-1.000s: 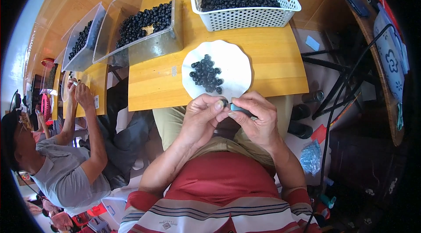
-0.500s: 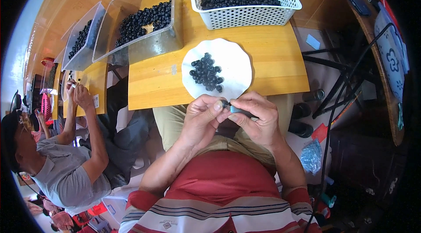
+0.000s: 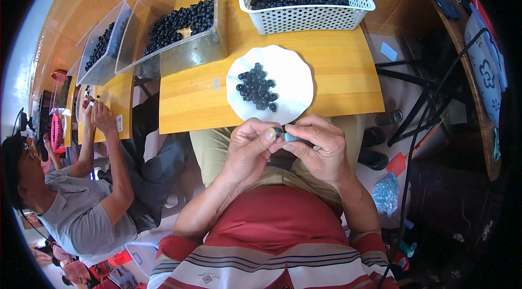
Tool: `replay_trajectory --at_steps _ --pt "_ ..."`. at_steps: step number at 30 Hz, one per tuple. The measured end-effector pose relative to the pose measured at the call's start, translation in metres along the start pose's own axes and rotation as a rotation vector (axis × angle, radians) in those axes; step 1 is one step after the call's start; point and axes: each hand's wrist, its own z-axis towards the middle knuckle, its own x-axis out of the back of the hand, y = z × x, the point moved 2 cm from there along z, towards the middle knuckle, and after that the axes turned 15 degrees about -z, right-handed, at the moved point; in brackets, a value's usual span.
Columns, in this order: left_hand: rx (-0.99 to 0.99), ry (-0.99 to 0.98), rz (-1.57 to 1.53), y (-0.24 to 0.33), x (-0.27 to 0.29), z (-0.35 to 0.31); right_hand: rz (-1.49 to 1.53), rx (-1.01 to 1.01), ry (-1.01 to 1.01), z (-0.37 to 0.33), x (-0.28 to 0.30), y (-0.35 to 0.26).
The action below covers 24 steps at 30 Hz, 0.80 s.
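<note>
My left hand [image 3: 247,150] pinches a small, round black piece [image 3: 278,131] between thumb and fingertips, just past the table's near edge. Right beside it, my right hand [image 3: 322,150] grips a small tool [image 3: 292,137] with a light blue part and a dark part; my fingers cover most of it. The two hands almost meet above my lap, and the tool's end is at the black piece. Beyond them lies a white plate with a wavy rim [image 3: 298,74], carrying a cluster of small black ring-like pieces [image 3: 255,89] on its left half.
At the back of the wooden table [image 3: 348,79] stands a white perforated basket [image 3: 310,19] filled with black pieces. A clear plastic bin [image 3: 198,55] with more stands at back left, beside another bin [image 3: 117,58]. Further left, a person in a grey shirt [image 3: 87,218] works with both hands.
Both hands keep nearly the same place and grip, with the piece and tool still together. The view has shifted very slightly.
</note>
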Motion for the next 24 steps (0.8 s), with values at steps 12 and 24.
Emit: replay_trajectory --at_steps 12,24 --pt "-0.02 -0.01 0.021 0.002 -0.001 -0.002 0.079 -0.063 0.012 0.002 0.004 0.005" --pt "0.011 0.006 -0.031 0.0 0.006 -0.001 -0.002 0.052 0.012 0.001 -0.004 -0.001"
